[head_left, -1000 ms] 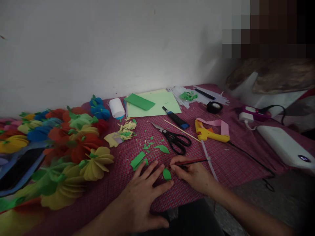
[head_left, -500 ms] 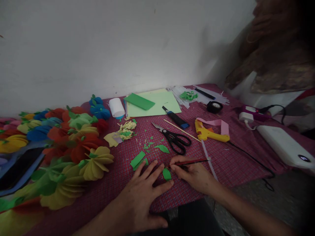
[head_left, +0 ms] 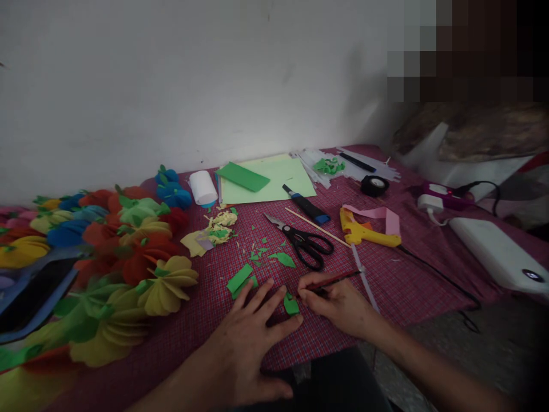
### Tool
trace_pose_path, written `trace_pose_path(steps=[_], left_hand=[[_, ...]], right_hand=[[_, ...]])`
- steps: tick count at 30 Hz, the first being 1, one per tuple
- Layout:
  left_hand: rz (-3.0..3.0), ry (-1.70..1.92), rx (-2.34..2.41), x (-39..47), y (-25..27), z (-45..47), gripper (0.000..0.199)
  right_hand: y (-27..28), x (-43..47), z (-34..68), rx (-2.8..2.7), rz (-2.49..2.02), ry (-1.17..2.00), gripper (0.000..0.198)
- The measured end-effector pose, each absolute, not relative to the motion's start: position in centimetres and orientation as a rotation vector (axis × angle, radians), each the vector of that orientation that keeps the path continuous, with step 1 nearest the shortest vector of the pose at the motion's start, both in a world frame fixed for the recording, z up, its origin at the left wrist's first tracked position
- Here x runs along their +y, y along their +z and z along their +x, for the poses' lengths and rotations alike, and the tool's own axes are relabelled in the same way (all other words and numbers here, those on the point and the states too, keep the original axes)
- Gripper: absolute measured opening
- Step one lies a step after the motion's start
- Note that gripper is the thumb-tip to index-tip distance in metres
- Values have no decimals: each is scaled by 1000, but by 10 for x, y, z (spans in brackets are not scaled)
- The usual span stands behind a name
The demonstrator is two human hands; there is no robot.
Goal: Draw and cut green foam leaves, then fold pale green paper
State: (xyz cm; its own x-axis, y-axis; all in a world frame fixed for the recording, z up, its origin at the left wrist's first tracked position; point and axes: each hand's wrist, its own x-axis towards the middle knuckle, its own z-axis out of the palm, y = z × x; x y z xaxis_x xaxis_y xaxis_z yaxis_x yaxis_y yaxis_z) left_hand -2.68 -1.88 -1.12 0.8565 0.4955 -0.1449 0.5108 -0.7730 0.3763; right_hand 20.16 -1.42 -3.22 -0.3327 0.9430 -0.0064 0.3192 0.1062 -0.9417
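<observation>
A green paper leaf [head_left: 291,306] lies between 2 bare hands, at lower centre of the frame.
The right hand [head_left: 337,306] is closed around a slim red pencil-like tool [head_left: 338,279], its tip end beside the leaf, though finger cover hides any contact; the left hand [head_left: 257,340] lies open, fingers spread, the index fingertip just by the leaf's lower edge. The leaf is already cut out and looks bent near its top, so shaping seems only partly done. A 2nd leaf [head_left: 286,260] lies flat at centre, apparently unshaped; green paper strips [head_left: 240,278] by the left fingertips look uncut. At left, many fanned paper ornaments [head_left: 171,283] already carry green pieces.
</observation>
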Motion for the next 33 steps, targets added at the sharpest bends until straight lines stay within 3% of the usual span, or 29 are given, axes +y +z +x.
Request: trace_pose_path(steps=[33], left_hand=[[2621,-84,686,-18,-4,-29,82]], right_hand=[[-34,-14,205,-1752,-1201,1320,12]])
